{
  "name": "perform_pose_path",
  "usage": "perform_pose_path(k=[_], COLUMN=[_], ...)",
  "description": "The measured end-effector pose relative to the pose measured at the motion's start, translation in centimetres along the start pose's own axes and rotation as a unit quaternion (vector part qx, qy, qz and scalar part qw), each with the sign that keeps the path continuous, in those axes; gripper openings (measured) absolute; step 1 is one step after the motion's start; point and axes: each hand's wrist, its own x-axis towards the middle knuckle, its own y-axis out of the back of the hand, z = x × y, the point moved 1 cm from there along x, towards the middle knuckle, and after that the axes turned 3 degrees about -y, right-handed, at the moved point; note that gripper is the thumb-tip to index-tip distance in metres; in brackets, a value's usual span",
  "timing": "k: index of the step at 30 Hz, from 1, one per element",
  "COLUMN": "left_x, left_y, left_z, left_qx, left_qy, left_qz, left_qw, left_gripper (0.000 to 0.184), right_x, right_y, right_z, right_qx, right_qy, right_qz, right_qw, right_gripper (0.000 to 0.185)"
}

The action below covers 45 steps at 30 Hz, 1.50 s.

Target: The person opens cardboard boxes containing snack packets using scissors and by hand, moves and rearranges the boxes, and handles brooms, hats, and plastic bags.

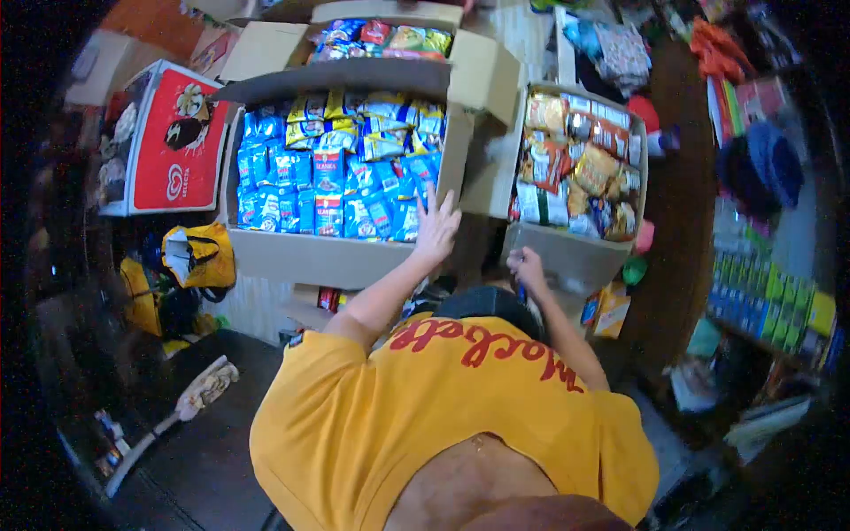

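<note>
My left hand (pixel 437 228) is open, fingers spread, at the front right corner of a large cardboard box (pixel 310 257), touching its edge by the blue packets (pixel 363 181). Yellow packets (pixel 332 119) lie behind the blue ones. My right hand (pixel 529 267) is closed near the lower left corner of a second cardboard box (pixel 575 259). Whatever its fingers hold is too small to make out. This box holds several snack packets (pixel 595 168) in orange, white and yellow wrappers.
Behind the large box stands another open box (pixel 390 13) of colourful packets. A red-fronted container (pixel 181 137) and a yellow bag (pixel 199 257) are at left. A dark wooden edge (pixel 677 230) runs down the right side, beyond which shelves hold green boxes (pixel 770 301).
</note>
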Motion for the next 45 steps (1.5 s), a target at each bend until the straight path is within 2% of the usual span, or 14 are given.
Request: perform_pose_path(k=[3,6,7,11,16,18,20,23,29,32,33,36,39,45], left_x=[0.4,0.6,0.9,1.5,1.6,1.7,1.6,1.9,2.8,2.8,2.8,2.5,2.6,3.1], left_y=[0.8,2.1,2.7,3.4,2.6,2.5,2.0,1.8,2.9,2.7,2.5,1.6,1.1,1.7], left_z=[0.5,1.1,1.5,1.7,1.2,1.0,0.5,0.0,-0.6,-1.0,-1.0,-1.4,-1.8,-2.5], left_qx=[0.018,-0.011,-0.005,-0.012,0.017,-0.029,-0.026,-0.074,-0.158,-0.163,-0.15,-0.095,-0.032,-0.075], left_qy=[0.03,0.044,0.065,0.101,0.104,0.111,0.104,0.127,0.179,0.189,0.189,0.19,0.185,0.179], left_qz=[-0.034,-0.002,-0.027,-0.033,-0.028,-0.049,-0.031,0.006,0.011,-0.004,-0.015,-0.021,-0.013,-0.024], left_qw=[0.999,0.999,0.998,0.994,0.994,0.992,0.994,0.989,0.971,0.968,0.97,0.977,0.982,0.981], left_gripper=[0.053,0.038,0.046,0.061,0.062,0.063,0.064,0.058,0.055,0.052,0.051,0.045,0.037,0.038], right_x=[4.1,9.1,11.0,16.0,21.7,23.5,31.1,30.1,36.4,37.7,38.7,39.2,40.9,40.9], right_y=[1.9,3.7,4.0,4.6,2.3,0.9,-0.2,-2.2,-7.0,-9.6,-10.5,-13.4,-15.5,-15.8], right_z=[-0.7,-2.7,-3.8,-10.9,-16.6,-18.4,-15.1,-21.5,-23.9,-26.3,-25.9,-25.5,-25.1,-26.9], right_qx=[-0.032,-0.161,-0.189,-0.138,-0.092,-0.078,-0.211,-0.169,-0.177,-0.232,-0.26,-0.09,-0.131,-0.167], right_qy=[-0.046,0.066,0.092,0.092,0.148,0.103,0.218,0.093,0.01,-0.07,-0.071,-0.013,-0.057,-0.026], right_qz=[-0.078,-0.106,-0.108,-0.102,-0.083,-0.07,-0.026,-0.027,-0.047,-0.136,-0.13,-0.173,-0.157,-0.136], right_qw=[0.995,0.979,0.972,0.981,0.981,0.989,0.953,0.981,0.983,0.961,0.954,0.981,0.977,0.976], right_gripper=[0.009,0.008,0.008,0.012,0.022,0.025,0.026,0.036,0.064,0.067,0.058,0.036,0.012,0.018])
